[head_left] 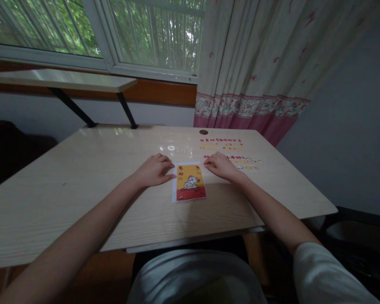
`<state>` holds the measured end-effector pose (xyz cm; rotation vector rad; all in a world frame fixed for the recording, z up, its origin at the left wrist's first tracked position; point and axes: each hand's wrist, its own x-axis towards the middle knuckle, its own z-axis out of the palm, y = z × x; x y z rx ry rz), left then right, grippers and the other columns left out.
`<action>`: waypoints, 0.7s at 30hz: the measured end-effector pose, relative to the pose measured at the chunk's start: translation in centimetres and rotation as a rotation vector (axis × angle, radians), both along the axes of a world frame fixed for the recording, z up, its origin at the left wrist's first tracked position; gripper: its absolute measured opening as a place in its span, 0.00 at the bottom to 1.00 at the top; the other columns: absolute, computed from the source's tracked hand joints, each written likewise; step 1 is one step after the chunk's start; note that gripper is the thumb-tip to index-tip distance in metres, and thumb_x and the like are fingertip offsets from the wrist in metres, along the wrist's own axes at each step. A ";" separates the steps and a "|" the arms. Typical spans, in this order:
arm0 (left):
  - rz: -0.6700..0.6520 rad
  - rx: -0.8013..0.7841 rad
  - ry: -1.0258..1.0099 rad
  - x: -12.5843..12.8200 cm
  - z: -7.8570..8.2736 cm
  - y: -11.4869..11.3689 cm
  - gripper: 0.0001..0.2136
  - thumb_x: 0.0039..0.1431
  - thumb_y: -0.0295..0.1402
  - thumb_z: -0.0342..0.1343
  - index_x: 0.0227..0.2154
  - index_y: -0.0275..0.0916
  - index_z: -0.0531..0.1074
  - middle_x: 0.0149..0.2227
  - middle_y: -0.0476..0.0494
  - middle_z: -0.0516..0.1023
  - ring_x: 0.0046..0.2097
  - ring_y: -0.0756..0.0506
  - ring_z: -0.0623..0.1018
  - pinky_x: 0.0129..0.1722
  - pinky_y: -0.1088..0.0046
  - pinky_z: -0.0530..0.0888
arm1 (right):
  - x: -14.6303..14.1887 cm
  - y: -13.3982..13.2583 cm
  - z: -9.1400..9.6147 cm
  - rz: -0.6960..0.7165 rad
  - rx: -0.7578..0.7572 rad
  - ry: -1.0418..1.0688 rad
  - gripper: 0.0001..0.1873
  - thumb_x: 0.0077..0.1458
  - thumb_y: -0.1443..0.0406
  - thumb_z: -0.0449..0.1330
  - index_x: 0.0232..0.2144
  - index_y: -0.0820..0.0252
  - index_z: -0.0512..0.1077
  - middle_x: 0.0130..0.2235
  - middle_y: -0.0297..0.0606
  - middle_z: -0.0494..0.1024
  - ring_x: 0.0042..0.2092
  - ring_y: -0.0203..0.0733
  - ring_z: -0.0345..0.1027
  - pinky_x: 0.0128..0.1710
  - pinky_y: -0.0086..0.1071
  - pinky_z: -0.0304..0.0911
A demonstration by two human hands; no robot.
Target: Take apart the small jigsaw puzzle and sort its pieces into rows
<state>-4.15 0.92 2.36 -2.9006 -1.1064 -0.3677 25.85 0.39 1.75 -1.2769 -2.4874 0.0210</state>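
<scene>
A small picture card (191, 192) with a yellow and red print of a white cartoon animal lies flat on a white sheet (174, 196). My left hand (156, 170) rests at its left edge, thumb and fingertips apart and touching the white margin. Just off the card's upper right corner is my right hand (221, 166), its fingers curled together; anything between the fingertips is too small to make out. Beyond and beside that hand, small red pieces (221, 140) and yellow pieces (209, 147) lie in rows, some partly hidden by the hand.
The light wooden desk (82, 181) has a round cable hole (203, 132) at its back edge. A raised shelf (66, 80) on dark legs stands at the back left. A curtain (250, 84) hangs behind, and a dark chair (361, 236) is at the right.
</scene>
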 end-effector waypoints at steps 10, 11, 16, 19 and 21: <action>0.010 -0.007 -0.018 0.1 0.1 -0.1 0.21 0.54 0.49 0.50 0.41 0.38 0.73 0.39 0.39 0.73 0.43 0.40 0.69 0.43 0.61 0.64 | -0.2 -0.2 0.1 0.007 -0.015 0.000 0.09 0.55 0.63 0.55 0.34 0.59 0.74 0.35 0.38 0.77 0.38 0.40 0.64 0.41 0.33 0.55; 0.011 -0.008 -0.010 0.1 0.2 -0.1 0.21 0.54 0.50 0.49 0.41 0.38 0.73 0.39 0.39 0.73 0.43 0.40 0.69 0.43 0.61 0.64 | -0.2 -0.2 0.1 0.014 -0.011 -0.002 0.09 0.55 0.62 0.55 0.34 0.59 0.74 0.35 0.38 0.77 0.38 0.40 0.64 0.41 0.33 0.55; 0.021 -0.008 0.025 0.1 0.2 -0.2 0.22 0.55 0.50 0.49 0.41 0.38 0.73 0.40 0.39 0.73 0.44 0.39 0.69 0.43 0.62 0.64 | -0.1 -0.1 0.1 0.026 0.011 -0.004 0.09 0.56 0.63 0.55 0.34 0.59 0.74 0.35 0.38 0.77 0.38 0.40 0.64 0.41 0.33 0.55; 0.022 -0.003 0.026 0.1 0.3 -0.2 0.22 0.55 0.50 0.49 0.41 0.38 0.73 0.40 0.39 0.73 0.44 0.40 0.69 0.43 0.62 0.64 | -0.1 -0.1 0.1 0.026 0.004 -0.006 0.09 0.56 0.63 0.54 0.34 0.59 0.74 0.35 0.38 0.77 0.38 0.40 0.64 0.41 0.33 0.55; 0.014 -0.003 0.021 0.2 0.3 -0.2 0.21 0.55 0.49 0.49 0.41 0.38 0.73 0.40 0.39 0.73 0.43 0.40 0.70 0.43 0.62 0.65 | -0.2 -0.2 0.1 0.026 -0.005 -0.007 0.10 0.56 0.62 0.55 0.34 0.59 0.74 0.35 0.37 0.77 0.39 0.40 0.64 0.41 0.33 0.55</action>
